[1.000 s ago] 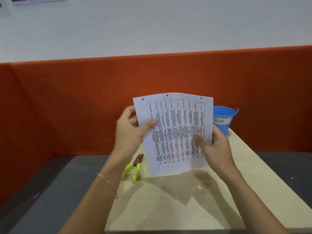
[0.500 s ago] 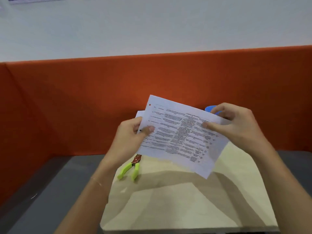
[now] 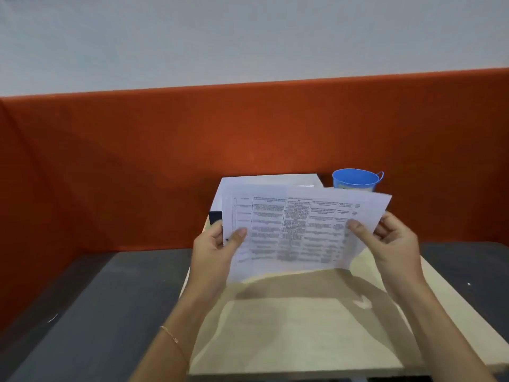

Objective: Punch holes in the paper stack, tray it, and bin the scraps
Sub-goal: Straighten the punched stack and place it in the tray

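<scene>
Above the pale desk [image 3: 303,332], the paper stack [image 3: 297,230] is held in the air with its long side level, printed side toward the camera and slightly blurred. The left hand [image 3: 212,252] pinches its left edge, thumb on the front. The right hand [image 3: 394,244] pinches the right edge the same way. Behind the stack's upper right corner stands a blue bucket [image 3: 355,179], against the orange partition [image 3: 165,166].
</scene>
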